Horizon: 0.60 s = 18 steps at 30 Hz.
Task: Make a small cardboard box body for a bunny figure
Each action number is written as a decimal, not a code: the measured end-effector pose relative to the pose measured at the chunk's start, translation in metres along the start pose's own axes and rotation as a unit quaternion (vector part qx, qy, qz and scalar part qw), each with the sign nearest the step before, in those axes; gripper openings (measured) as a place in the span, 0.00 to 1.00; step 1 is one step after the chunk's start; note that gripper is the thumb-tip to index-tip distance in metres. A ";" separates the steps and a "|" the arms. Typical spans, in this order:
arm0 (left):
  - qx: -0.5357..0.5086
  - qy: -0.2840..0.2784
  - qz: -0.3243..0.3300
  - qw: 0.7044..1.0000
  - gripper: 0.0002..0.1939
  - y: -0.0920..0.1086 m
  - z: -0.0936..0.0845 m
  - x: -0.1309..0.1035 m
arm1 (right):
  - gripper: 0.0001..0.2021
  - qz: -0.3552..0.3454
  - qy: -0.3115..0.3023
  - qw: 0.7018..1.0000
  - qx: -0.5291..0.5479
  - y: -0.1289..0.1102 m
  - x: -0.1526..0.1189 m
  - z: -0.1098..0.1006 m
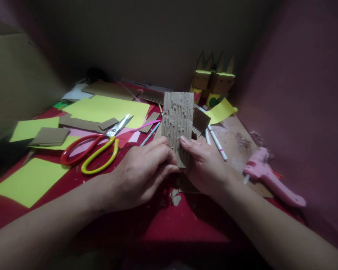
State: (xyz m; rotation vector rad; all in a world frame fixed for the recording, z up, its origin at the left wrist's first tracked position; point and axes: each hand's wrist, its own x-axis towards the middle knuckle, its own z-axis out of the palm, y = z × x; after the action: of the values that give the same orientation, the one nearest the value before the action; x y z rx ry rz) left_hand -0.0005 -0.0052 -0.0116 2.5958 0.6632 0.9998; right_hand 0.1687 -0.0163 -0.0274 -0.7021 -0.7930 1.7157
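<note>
A strip of corrugated cardboard [178,116] stands upright between my hands, its ridges bare and rough with torn paper bits. My right hand [207,161] grips its lower right side, thumb lying on the ridged face. At the lower left edge, the fingers of my left hand [146,168] are closed in a pinch; their tips are partly hidden. Torn paper scraps [175,197] lie on the red tabletop [183,225] below. Left of my left hand rest scissors [101,144] with one red and one yellow handle, blades apart.
A pink glue gun [273,176] lies at right beside a brown board [233,138]. White markers [216,142] and a curled yellow paper [221,111] sit behind my right hand. Cardboard figures [214,80] stand at the back. Yellow sheets [107,108] and cardboard pieces [49,136] cover the left.
</note>
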 end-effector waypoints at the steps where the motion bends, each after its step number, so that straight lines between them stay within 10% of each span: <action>1: -0.045 -0.023 -0.004 0.999 0.07 0.001 -0.005 0.001 | 0.06 -0.003 0.005 1.000 -0.002 -0.001 0.001 0.000; 8: -0.024 0.017 -0.103 0.994 0.05 -0.003 -0.019 0.010 | 0.06 0.033 -0.013 0.999 0.008 -0.005 0.000 0.000; 18: 0.201 0.043 0.023 0.978 0.09 -0.011 0.004 0.004 | 0.08 0.037 -0.038 0.998 0.013 0.002 -0.002 -0.003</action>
State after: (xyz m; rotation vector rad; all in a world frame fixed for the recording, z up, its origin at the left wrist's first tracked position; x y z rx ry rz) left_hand 0.0014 0.0055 -0.0165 2.9354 0.9133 1.0935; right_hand 0.1700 -0.0185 -0.0309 -0.6587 -0.8034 1.8263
